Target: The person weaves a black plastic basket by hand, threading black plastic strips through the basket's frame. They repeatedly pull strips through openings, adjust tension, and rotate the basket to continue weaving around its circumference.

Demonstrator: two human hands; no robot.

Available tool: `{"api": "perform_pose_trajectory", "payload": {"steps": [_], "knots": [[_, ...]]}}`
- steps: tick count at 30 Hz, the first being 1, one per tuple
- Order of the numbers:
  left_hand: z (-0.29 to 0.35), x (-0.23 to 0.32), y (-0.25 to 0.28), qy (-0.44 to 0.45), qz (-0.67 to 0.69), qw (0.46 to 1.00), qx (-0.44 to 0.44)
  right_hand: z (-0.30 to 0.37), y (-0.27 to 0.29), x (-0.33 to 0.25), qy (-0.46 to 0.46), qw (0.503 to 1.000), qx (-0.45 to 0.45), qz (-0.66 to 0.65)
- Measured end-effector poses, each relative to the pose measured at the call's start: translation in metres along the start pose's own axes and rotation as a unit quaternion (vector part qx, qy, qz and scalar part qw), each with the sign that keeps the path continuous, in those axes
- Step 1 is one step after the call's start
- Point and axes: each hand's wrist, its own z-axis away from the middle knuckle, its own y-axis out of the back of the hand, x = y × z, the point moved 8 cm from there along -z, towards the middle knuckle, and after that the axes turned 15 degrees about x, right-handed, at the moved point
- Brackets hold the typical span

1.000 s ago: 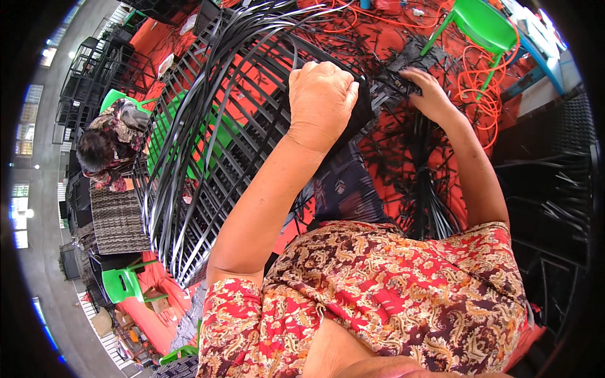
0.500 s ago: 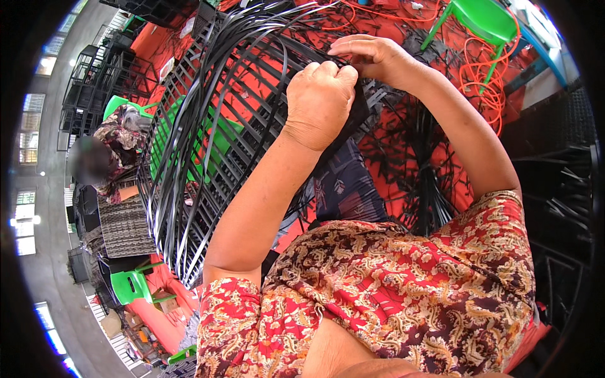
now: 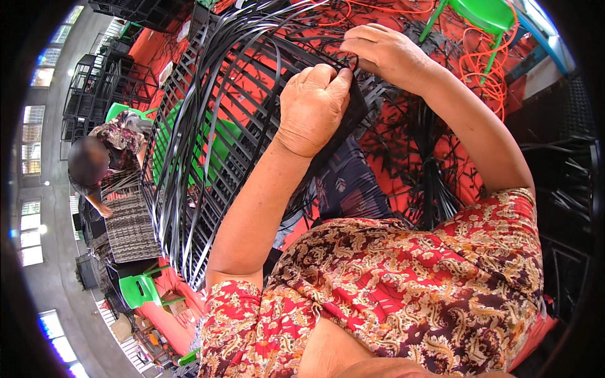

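Note:
My left hand (image 3: 314, 107) is closed at the corner of a dark slatted frame (image 3: 252, 126), thumb and bent fingers pinched together on a black flat strip at its edge. Just beyond it, my right hand (image 3: 387, 58) curls with its fingertips by the same corner, also closed; what lies between them is hidden behind the fingers. Long black strips (image 3: 189, 126) hang loosely over the frame's left part and arch across its far end. A woven dark panel (image 3: 359, 110) runs down from the corner under my hands.
A bundle of black strips (image 3: 435, 183) lies to the right on the red floor covering (image 3: 403, 145). Orange cord (image 3: 485, 69) is heaped beside a green chair (image 3: 482, 16). Another person (image 3: 107, 151) works at the left by a woven panel (image 3: 132, 220); another green chair (image 3: 140, 288) stands nearer.
My right hand has shifted slightly right and up, opening a small gap from my left hand. The person at the left now reaches an arm over the woven panel.

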Motion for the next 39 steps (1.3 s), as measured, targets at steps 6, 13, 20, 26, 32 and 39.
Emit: {"api": "perform_pose_trajectory", "payload": {"steps": [6,13,20,26,32,39], "knots": [[0.006,-0.009,-0.002,0.043,0.014,0.999,-0.013,0.012,0.011,-0.008,0.005,0.999,-0.042,0.021],[0.013,-0.039,-0.013,0.238,0.118,0.963,-0.055,-0.018,0.017,0.002,0.073,0.992,0.028,0.1],[0.025,-0.051,-0.021,0.393,0.223,0.889,-0.081,-0.016,0.018,0.025,0.059,0.994,-0.004,0.095],[0.039,-0.062,-0.031,0.492,0.322,0.804,-0.085,-0.059,0.048,0.004,0.05,0.979,0.015,0.196],[0.041,-0.061,-0.032,0.53,0.432,0.729,-0.039,-0.03,0.055,0.116,-0.128,0.978,0.119,0.11],[0.045,-0.064,-0.017,0.548,0.522,0.652,0.054,-0.073,0.061,0.04,-0.43,0.875,0.111,-0.196]]}}
